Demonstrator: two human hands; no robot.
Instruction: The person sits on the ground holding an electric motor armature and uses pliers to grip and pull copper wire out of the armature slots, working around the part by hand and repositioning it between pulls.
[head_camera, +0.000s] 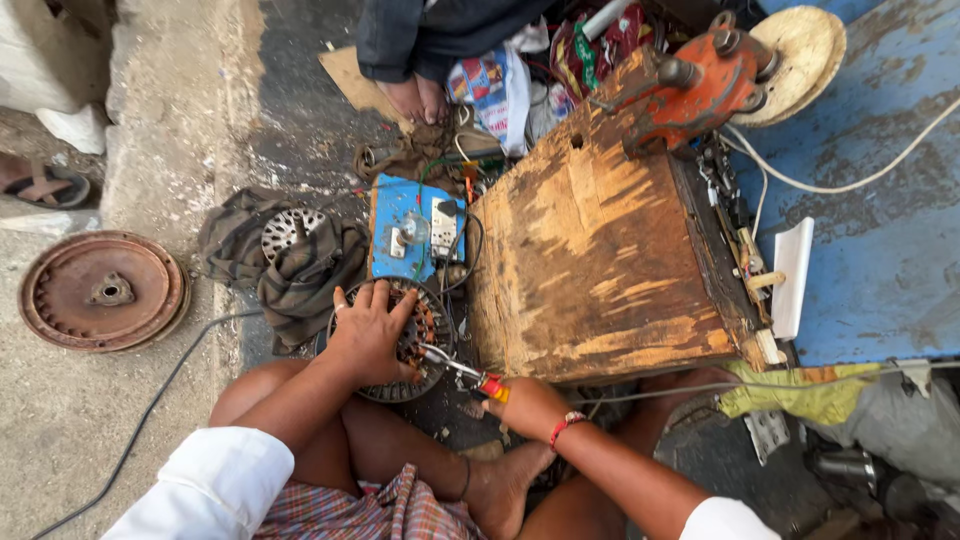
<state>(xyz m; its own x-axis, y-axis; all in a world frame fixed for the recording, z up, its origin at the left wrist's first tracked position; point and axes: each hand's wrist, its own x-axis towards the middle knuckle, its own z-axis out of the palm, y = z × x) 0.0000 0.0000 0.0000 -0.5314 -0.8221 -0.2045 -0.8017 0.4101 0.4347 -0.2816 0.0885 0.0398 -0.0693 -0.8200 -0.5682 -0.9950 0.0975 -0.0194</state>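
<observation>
1. At the far left we note a rusty round metal cover (103, 291) lying flat on the concrete ground, well apart from the work.
2. Right of it lies a heap of grey cloth (300, 270), with a perforated metal disc (285, 230) resting in its folds.
3. Our left hand (368, 335) is spread flat, palm down, on the round motor stator (415, 345); the fingers are open and press on its top, closing round nothing.
4. The stator sits on the ground between our knees, just near of a blue switch board (410, 228) and touching the cloth heap on its left side.
5. Our right hand (525, 405) is closed round the red-and-yellow handle of a pair of pliers (462, 368); the tool's metal tip reaches the stator's right edge, beside the copper windings.
6. Right of the hands stands a worn wooden box (590, 270), with an orange metal fixture (695, 85) mounted on its far end.
7. At the far middle another person's bare feet (418, 98) rest on the ground.
8. The blue painted surface (880, 240) fills the right side, a white cable (850, 180) trailing across it.
</observation>
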